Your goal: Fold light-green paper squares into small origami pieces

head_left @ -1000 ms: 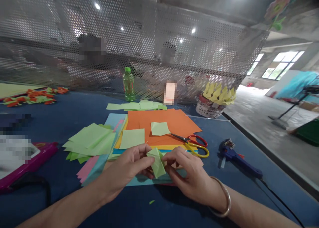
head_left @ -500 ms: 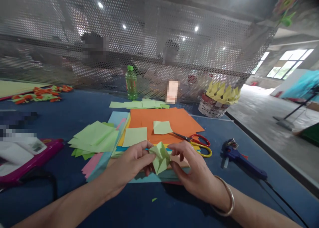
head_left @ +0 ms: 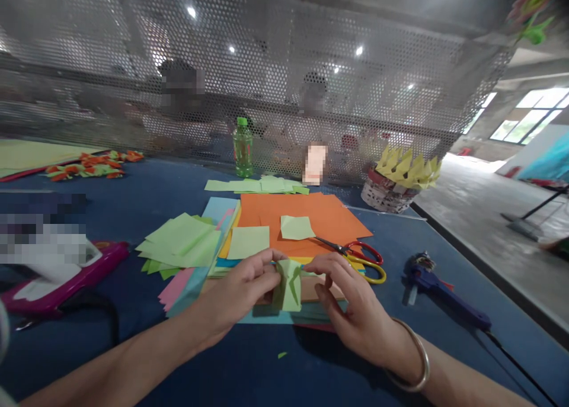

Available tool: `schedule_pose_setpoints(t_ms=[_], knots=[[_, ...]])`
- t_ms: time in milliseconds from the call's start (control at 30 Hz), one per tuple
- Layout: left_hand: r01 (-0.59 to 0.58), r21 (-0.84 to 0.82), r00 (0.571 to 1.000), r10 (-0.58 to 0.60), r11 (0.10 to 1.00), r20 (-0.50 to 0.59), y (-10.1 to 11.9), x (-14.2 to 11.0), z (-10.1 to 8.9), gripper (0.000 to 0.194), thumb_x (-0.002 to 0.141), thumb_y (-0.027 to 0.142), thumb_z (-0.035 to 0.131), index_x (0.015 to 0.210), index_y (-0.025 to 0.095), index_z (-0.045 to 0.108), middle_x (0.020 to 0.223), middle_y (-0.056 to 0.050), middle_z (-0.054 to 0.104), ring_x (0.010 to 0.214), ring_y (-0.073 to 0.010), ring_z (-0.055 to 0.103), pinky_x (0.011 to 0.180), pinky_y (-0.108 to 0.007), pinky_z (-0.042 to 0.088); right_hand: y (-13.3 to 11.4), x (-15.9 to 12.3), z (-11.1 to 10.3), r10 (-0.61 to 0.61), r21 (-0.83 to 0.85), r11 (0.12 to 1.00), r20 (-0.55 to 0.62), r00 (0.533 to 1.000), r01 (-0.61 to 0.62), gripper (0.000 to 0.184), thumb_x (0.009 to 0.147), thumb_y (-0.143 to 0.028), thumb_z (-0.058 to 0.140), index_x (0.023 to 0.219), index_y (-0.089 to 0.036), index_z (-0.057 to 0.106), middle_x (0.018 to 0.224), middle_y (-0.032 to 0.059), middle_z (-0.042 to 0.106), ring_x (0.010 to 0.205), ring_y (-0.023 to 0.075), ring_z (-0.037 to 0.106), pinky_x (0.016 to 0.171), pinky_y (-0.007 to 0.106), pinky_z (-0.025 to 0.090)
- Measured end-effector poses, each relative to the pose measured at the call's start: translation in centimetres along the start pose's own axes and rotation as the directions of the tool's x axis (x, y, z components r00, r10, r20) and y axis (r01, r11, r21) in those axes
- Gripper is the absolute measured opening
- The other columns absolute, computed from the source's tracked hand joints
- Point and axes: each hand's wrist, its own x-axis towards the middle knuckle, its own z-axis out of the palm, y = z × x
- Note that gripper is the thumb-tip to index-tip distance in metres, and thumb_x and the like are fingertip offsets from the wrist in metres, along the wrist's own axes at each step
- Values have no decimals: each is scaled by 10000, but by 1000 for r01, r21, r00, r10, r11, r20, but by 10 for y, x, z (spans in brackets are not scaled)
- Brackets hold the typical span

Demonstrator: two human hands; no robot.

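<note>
My left hand (head_left: pixel 255 281) pinches the left side of a small folded light-green paper (head_left: pixel 291 285), which shows creases down its middle. Just to the right of the paper is my right hand (head_left: pixel 351 294), thumb and fingers apart with a gap to it; a bangle circles that wrist. Under both hands lies a stack of coloured paper with an orange sheet (head_left: pixel 267 211) on top. Two light-green squares rest there, a left one (head_left: pixel 249 242) and a right one (head_left: pixel 297 227). Scissors (head_left: pixel 355 256) with red and yellow handles lie beyond my right hand.
Loose green sheets (head_left: pixel 182 241) lie left of the stack. A blue glue gun (head_left: pixel 448 294) is at right, a magenta tool (head_left: pixel 66 282) at left. Behind stand a green bottle (head_left: pixel 242 149), green strips (head_left: pixel 262 185) and a pot with yellow paper points (head_left: pixel 391 188), before a perforated metal screen (head_left: pixel 275 51).
My right hand has come off the folded paper and its fingers have spread. The paper has turned in my left hand, from a diamond to a narrower upright shape. The view shifted slightly.
</note>
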Motion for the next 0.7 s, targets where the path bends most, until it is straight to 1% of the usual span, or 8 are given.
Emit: schedule_pose_setpoints(t_ms=[100, 200, 300, 367, 467, 500, 600, 700], knots=[[30, -44, 999, -29, 999, 31, -3, 0, 0, 369, 849, 386, 667, 1129, 204, 510, 873, 5, 618, 747, -135, 578, 692, -249, 475, -4, 1, -2, -29, 11, 1000, 34, 999, 28, 431, 899, -30, 458, 1270, -240, 523, 1218, 93, 541, 1146, 213, 538, 956, 360, 478], [55, -33, 997, -53, 998, 57, -7, 0, -2, 406, 863, 380, 655, 1193, 213, 488, 955, -9, 623, 805, -146, 596, 725, -269, 494, -8, 2, -3, -47, 5, 999, 75, 996, 47, 463, 838, -8, 501, 1242, -232, 540, 1237, 102, 521, 1179, 218, 531, 957, 348, 484], [33, 52, 996, -37, 998, 78, -9, 0, -4, 398, 883, 385, 625, 1214, 212, 486, 885, 11, 600, 735, -125, 563, 655, -232, 446, -8, 1, -2, -34, -15, 999, 81, 996, 35, 432, 793, -24, 566, 1175, -225, 568, 1241, 103, 512, 1177, 225, 543, 947, 342, 491], [-24, 128, 996, 13, 991, 88, -10, 1, -5, 378, 904, 389, 596, 1217, 209, 484, 895, 8, 600, 750, -122, 561, 648, -223, 417, -6, 0, 0, -15, -34, 999, 63, 998, 17, 350, 795, -60, 611, 1103, -224, 586, 1218, 94, 522, 1129, 220, 571, 930, 342, 496], [-122, 235, 990, 101, 964, 97, -12, 4, -8, 349, 925, 389, 561, 1209, 208, 470, 1010, -30, 611, 852, -150, 593, 712, -250, 436, 1, -2, 4, -15, -81, 997, 38, 999, 18, 226, 816, -71, 621, 975, -231, 604, 1175, 70, 545, 1027, 197, 609, 852, 320, 508], [-146, 275, 988, 128, 950, 85, -13, 5, -9, 340, 928, 387, 554, 1204, 211, 466, 1030, -37, 601, 855, -156, 597, 714, -259, 445, 3, -2, 4, -26, -105, 994, 32, 999, 29, 212, 823, -61, 612, 949, -231, 606, 1162, 64, 554, 1003, 193, 613, 827, 312, 507], [-209, 405, 975, 223, 890, 11, -19, 9, -12, 297, 928, 350, 542, 1189, 227, 472, 1052, -36, 554, 776, -141, 581, 665, -266, 467, 7, -2, 4, -90, -190, 978, 20, 996, 92, 176, 860, -60, 588, 916, -226, 603, 1099, 53, 596, 959, 193, 604, 785, 309, 493], [-236, 510, 958, 285, 827, -18, -24, 10, -14, 262, 924, 279, 528, 1180, 242, 485, 1057, -35, 552, 778, -146, 593, 682, -284, 510, 8, -1, 1, -157, -262, 951, 48, 986, 164, 129, 930, -99, 549, 872, -210, 582, 1042, 41, 644, 951, 195, 584, 804, 327, 476]])
